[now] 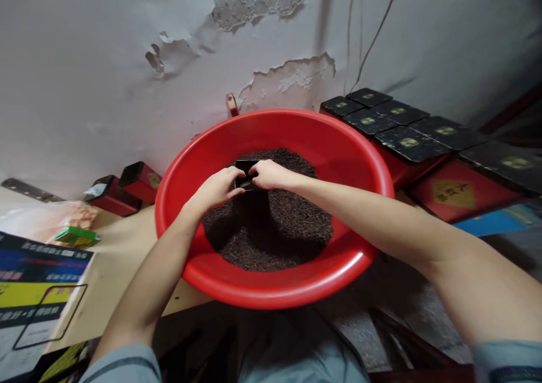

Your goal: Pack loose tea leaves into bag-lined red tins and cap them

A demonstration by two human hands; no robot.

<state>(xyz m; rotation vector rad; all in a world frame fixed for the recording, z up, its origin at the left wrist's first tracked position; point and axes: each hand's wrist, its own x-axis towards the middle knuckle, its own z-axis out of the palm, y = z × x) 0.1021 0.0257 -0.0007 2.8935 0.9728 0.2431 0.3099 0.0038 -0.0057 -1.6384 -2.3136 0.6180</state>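
Observation:
A large red plastic basin sits in front of me, holding a heap of dark loose tea leaves. Over the middle of the heap, my left hand and my right hand meet, both closed on a small black container held between them. The container's open top faces up and its lower part is hidden by my fingers.
Red boxes with black lids are stacked to the right against the peeling wall. Two small red tins stand to the left of the basin. A printed cardboard box and a green packet lie on the left.

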